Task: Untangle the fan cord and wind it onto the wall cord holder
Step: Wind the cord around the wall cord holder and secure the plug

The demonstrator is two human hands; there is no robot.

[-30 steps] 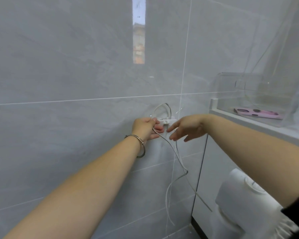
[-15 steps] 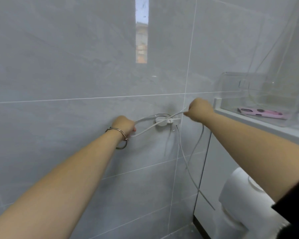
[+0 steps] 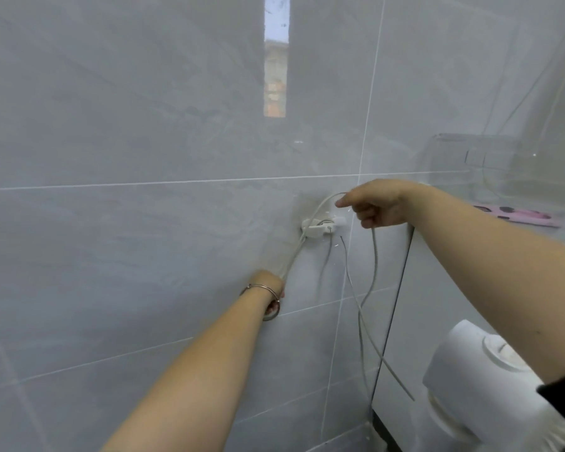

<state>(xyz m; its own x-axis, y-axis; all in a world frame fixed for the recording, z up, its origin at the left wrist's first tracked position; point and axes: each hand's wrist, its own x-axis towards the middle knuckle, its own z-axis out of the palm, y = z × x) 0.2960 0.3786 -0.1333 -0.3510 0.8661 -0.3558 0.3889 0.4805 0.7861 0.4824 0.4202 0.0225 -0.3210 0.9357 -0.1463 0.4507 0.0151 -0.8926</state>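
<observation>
A small white cord holder point(image 3: 320, 227) is stuck on the grey tiled wall. The white fan cord point(image 3: 374, 265) loops over it. My left hand point(image 3: 269, 285), with a metal bracelet at the wrist, grips the cord below and left of the holder, pulling a doubled strand taut. My right hand point(image 3: 377, 203) holds the cord just right of and above the holder; a long slack loop hangs from it toward the white fan point(image 3: 480, 383) at the lower right.
A white ledge at the right carries a clear plastic box point(image 3: 503, 171) and a pink object point(image 3: 516, 215). A dark gap point(image 3: 392, 308) runs down between the tiled wall and a white panel. A narrow window reflection point(image 3: 275, 57) shows on the tiles.
My left hand has dropped from left of the holder to below it, pulling the cord down. My right hand has shifted slightly left, nearer the holder.
</observation>
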